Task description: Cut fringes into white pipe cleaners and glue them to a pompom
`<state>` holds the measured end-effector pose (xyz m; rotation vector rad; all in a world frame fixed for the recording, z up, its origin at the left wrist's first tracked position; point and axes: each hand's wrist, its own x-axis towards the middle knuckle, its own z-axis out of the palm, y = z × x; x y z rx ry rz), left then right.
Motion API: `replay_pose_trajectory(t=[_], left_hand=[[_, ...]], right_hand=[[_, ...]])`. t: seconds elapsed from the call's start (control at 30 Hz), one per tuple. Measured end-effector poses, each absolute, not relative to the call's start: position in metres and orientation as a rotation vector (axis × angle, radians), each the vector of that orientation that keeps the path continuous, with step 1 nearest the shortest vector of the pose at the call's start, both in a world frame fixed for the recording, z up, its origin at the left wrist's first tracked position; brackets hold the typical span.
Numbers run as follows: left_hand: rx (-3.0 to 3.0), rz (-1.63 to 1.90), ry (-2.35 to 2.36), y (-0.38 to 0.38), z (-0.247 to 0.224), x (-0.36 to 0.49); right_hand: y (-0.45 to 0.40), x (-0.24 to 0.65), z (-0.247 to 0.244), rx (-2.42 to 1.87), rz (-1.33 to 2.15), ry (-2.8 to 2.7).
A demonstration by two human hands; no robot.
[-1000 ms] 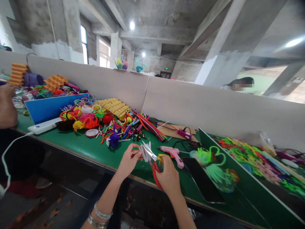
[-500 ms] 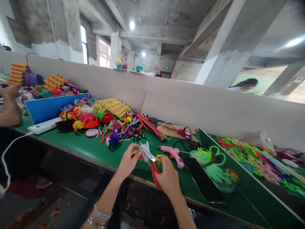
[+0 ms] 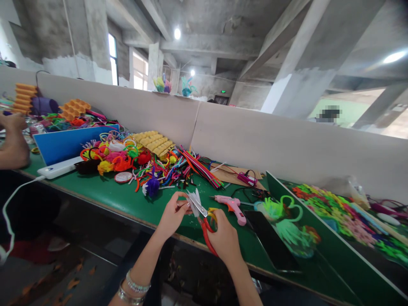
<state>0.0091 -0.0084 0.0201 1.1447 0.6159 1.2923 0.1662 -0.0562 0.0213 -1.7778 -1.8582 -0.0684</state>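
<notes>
Near the front edge of the green table (image 3: 105,196), my left hand (image 3: 174,212) pinches a small bundle of white strips (image 3: 193,204), a ring on one finger. My right hand (image 3: 223,233) grips the red-and-yellow handles of a pair of scissors (image 3: 208,231). The silver blades point up and left and lie against the white strips. Just right of the blades rests a pink glue gun (image 3: 232,205). A dark phone (image 3: 270,240) lies to the right of my right hand.
Left of centre are piled colourful pipe cleaners (image 3: 204,169), fuzzy pieces and a yellow egg-crate sheet (image 3: 154,142). A white power strip (image 3: 59,168) lies by a blue divider (image 3: 73,142). Green fuzzy pieces (image 3: 290,231) stand at right. Another person's arm (image 3: 13,142) is far left.
The scissor handles have moved slightly closer together and the gap between the blades looks narrower. My left hand has hardly moved. The person beyond the partition has shifted their head.
</notes>
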Motion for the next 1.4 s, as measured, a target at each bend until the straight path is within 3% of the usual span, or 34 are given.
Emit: replay_pose_trajectory(t=[1.4], left_hand=[[1.157, 1.284, 0.655, -0.0086, 0.0212, 0.0058]], right_hand=[[-0.0538, 0.1684, 0.0197, -1.746, -0.160, -1.837]])
